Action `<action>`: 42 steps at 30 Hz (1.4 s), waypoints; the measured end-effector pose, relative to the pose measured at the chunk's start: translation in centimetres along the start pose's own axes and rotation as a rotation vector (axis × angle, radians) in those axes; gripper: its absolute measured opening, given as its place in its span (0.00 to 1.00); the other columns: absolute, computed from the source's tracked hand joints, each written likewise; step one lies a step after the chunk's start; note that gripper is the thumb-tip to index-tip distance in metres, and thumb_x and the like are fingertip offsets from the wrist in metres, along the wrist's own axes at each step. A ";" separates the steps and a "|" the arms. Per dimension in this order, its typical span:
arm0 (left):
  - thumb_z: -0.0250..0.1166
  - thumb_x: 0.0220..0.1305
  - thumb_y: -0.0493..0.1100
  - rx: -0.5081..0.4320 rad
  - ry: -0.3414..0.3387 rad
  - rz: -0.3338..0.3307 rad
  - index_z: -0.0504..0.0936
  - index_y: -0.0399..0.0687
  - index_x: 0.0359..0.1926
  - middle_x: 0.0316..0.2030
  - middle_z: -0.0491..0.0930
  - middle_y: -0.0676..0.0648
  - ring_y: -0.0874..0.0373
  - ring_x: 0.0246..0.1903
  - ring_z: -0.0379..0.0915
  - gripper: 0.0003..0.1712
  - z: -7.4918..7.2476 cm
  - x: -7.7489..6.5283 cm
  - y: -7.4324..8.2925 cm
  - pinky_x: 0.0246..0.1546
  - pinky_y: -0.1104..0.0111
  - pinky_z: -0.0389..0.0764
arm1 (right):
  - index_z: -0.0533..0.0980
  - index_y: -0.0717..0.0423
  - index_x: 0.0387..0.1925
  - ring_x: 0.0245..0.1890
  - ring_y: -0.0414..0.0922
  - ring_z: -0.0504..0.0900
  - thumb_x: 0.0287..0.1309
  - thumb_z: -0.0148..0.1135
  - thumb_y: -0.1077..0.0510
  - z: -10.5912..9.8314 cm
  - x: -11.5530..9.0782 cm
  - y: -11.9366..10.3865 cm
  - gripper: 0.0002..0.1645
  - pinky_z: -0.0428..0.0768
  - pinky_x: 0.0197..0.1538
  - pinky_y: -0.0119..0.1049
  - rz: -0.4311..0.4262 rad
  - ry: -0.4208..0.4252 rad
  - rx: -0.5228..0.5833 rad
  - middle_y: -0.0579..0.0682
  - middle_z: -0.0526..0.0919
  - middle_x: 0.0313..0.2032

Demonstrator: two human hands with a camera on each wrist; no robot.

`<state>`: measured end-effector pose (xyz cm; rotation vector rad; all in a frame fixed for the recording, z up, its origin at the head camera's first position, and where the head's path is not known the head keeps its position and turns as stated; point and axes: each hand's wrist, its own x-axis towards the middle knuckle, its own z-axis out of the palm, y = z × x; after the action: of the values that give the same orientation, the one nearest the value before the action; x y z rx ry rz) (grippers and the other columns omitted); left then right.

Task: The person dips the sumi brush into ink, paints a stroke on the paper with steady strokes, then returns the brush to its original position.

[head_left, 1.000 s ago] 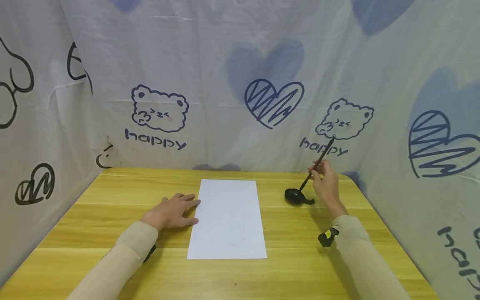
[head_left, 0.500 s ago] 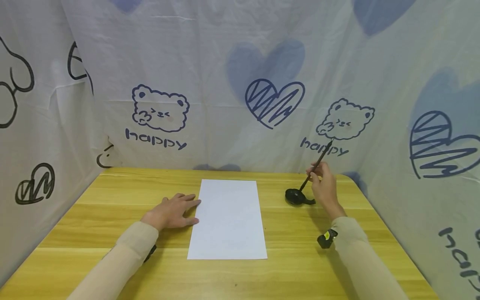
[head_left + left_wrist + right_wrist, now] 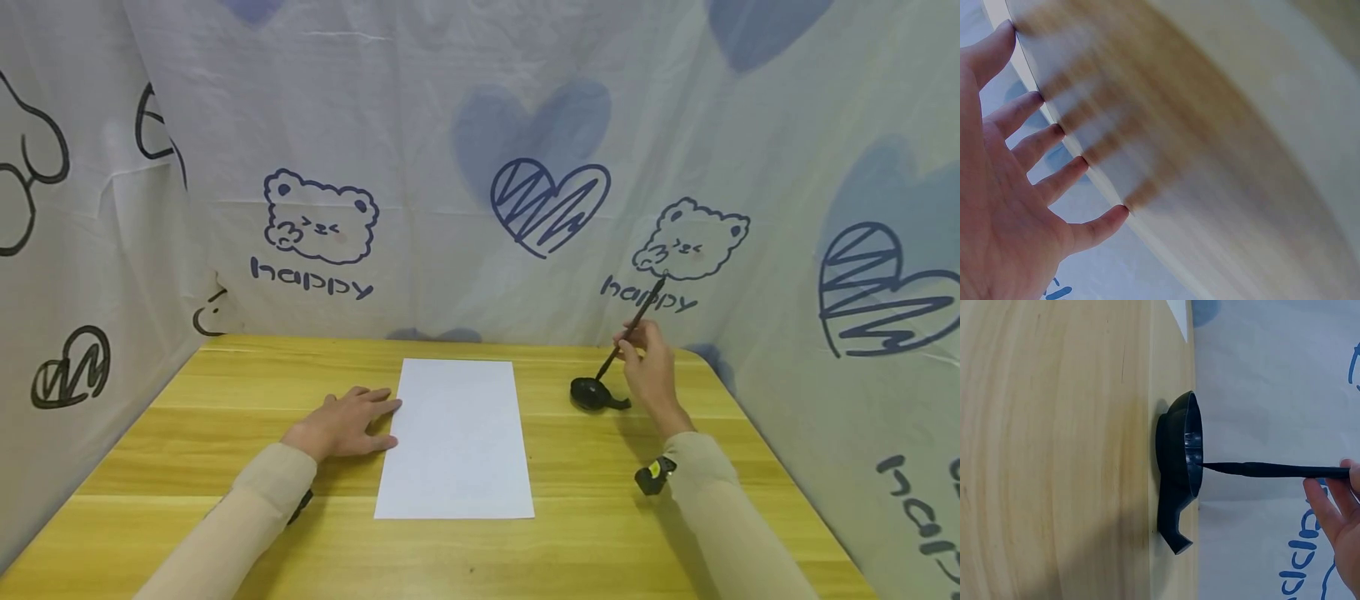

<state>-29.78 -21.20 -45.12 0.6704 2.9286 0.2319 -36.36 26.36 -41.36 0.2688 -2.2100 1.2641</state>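
A blank white sheet of paper (image 3: pixel 457 442) lies on the wooden table. My left hand (image 3: pixel 345 423) rests at its left edge, fingers spread, thumb and fingertips touching the sheet's side; in the left wrist view the hand (image 3: pixel 1016 181) shows its palm and extended fingers against the surface. On the right, my right hand (image 3: pixel 651 371) pinches a dark writing brush (image 3: pixel 642 313) by the handle. The brush slants with its tip down at a small black ink dish (image 3: pixel 589 393) with a curved handle. In the right wrist view the brush tip (image 3: pixel 1210 466) is at the dish's rim (image 3: pixel 1199 425).
The light wooden table (image 3: pixel 225 467) is bordered by a pale fabric curtain (image 3: pixel 427 275) at the back and sides, printed with hearts, bears and lettering. Black wrist cameras (image 3: pixel 655 476) sit at the cuffs of both sleeves.
The right hand shifts only slightly at the dish, and the brush rises a little over the last half second. The left hand and the paper stay where they were.
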 end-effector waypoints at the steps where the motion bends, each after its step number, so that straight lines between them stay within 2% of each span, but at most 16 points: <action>1: 0.62 0.70 0.66 0.000 -0.001 0.000 0.69 0.53 0.76 0.77 0.64 0.39 0.33 0.74 0.60 0.41 0.0 0.0 0.0 0.64 0.24 0.61 | 0.71 0.69 0.55 0.47 0.60 0.86 0.69 0.56 0.74 0.1 0.0 0.0 0.14 0.88 0.49 0.47 -0.004 0.001 0.002 0.68 0.85 0.45; 6: 0.61 0.70 0.67 0.005 -0.005 0.002 0.69 0.53 0.76 0.77 0.64 0.39 0.33 0.74 0.60 0.41 -0.1 0.0 0.1 0.64 0.23 0.61 | 0.72 0.68 0.54 0.45 0.61 0.87 0.69 0.59 0.71 0.3 -0.2 0.5 0.14 0.88 0.47 0.48 -0.009 -0.003 -0.016 0.68 0.86 0.44; 17: 0.61 0.70 0.67 0.005 -0.007 -0.002 0.68 0.53 0.76 0.77 0.64 0.39 0.33 0.75 0.60 0.41 0.0 0.0 0.1 0.65 0.24 0.61 | 0.72 0.66 0.55 0.45 0.58 0.87 0.71 0.59 0.69 0.1 -0.5 1.0 0.14 0.88 0.45 0.40 0.031 0.017 -0.077 0.66 0.86 0.45; 23: 0.61 0.70 0.67 0.006 -0.010 -0.002 0.68 0.53 0.77 0.77 0.63 0.39 0.33 0.75 0.60 0.42 -0.2 0.0 0.2 0.65 0.24 0.61 | 0.72 0.66 0.54 0.45 0.58 0.87 0.69 0.59 0.70 -0.2 -0.3 0.9 0.14 0.84 0.41 0.19 0.022 0.031 -0.088 0.66 0.86 0.45; 25: 0.61 0.70 0.67 0.006 -0.011 -0.004 0.68 0.53 0.77 0.77 0.63 0.39 0.33 0.75 0.60 0.42 -0.2 -0.1 0.2 0.65 0.24 0.60 | 0.72 0.66 0.54 0.45 0.57 0.87 0.69 0.59 0.70 -0.3 -0.2 0.8 0.14 0.82 0.40 0.16 0.014 0.039 -0.081 0.67 0.86 0.45; 27: 0.61 0.70 0.67 0.005 -0.011 -0.004 0.68 0.53 0.76 0.77 0.63 0.39 0.33 0.74 0.60 0.42 -0.3 -0.1 0.2 0.65 0.23 0.60 | 0.72 0.67 0.54 0.44 0.54 0.86 0.69 0.60 0.71 -0.4 -0.1 0.6 0.14 0.83 0.40 0.18 0.002 0.050 -0.070 0.67 0.86 0.44; 31: 0.61 0.70 0.67 0.001 -0.012 -0.003 0.68 0.53 0.76 0.77 0.64 0.39 0.33 0.74 0.60 0.42 -0.4 -0.1 0.2 0.65 0.23 0.60 | 0.72 0.67 0.53 0.40 0.42 0.83 0.69 0.60 0.70 -0.5 0.1 -0.2 0.14 0.86 0.41 0.23 -0.002 0.058 -0.029 0.66 0.85 0.44; 35: 0.61 0.69 0.68 -0.003 -0.012 -0.004 0.68 0.53 0.76 0.77 0.64 0.39 0.33 0.74 0.60 0.43 -0.2 0.0 0.1 0.64 0.23 0.60 | 0.72 0.68 0.54 0.38 0.33 0.80 0.68 0.62 0.69 -0.3 0.2 -1.4 0.15 0.87 0.42 0.25 0.017 0.049 0.069 0.67 0.84 0.45; 39: 0.61 0.69 0.69 -0.006 -0.014 -0.009 0.68 0.53 0.76 0.77 0.63 0.39 0.33 0.75 0.59 0.43 -0.1 0.1 0.1 0.64 0.23 0.60 | 0.72 0.69 0.55 0.38 0.33 0.81 0.68 0.62 0.68 0.2 0.2 -3.2 0.17 0.87 0.42 0.27 0.057 0.028 0.156 0.70 0.84 0.47; 42: 0.61 0.68 0.70 -0.007 -0.016 -0.015 0.68 0.53 0.76 0.77 0.63 0.39 0.33 0.75 0.59 0.44 0.0 0.2 0.1 0.65 0.23 0.60 | 0.71 0.72 0.56 0.40 0.38 0.83 0.68 0.61 0.70 0.5 -0.1 -5.3 0.17 0.88 0.43 0.30 0.072 -0.004 0.171 0.72 0.83 0.48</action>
<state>-29.90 -21.08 -45.13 0.6464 2.9150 0.2347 -34.12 23.15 -37.82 0.2605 -2.1342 1.4961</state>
